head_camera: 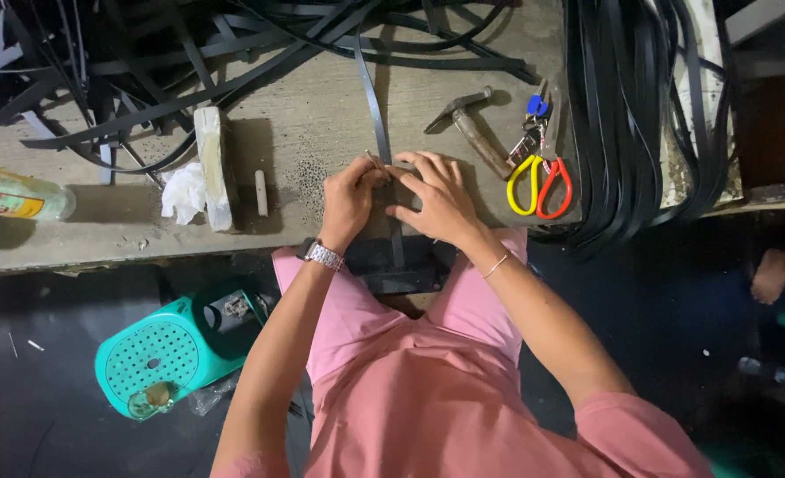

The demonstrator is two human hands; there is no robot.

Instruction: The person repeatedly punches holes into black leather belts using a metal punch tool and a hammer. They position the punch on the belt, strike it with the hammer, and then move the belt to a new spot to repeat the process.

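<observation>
A long black strap [374, 102] runs down the wooden bench [321, 115] toward me and passes under both my hands. My left hand [350, 202], with a metal watch at the wrist, pinches a thin metal tool [375, 160] whose tip rests on the strap. My right hand [434, 196] lies flat on the strap just to the right, fingers spread and pressing it down. The strap's near end hangs over the bench edge onto a dark block at my lap.
A hammer [472, 131] and scissors with yellow and red handles [539, 183] lie right of my hands. A pale block [212, 166], crumpled tissue [182, 192] and a bottle [16, 196] sit to the left. Black strap bundles [631, 115] hang at right; a teal stool [175, 350] stands below.
</observation>
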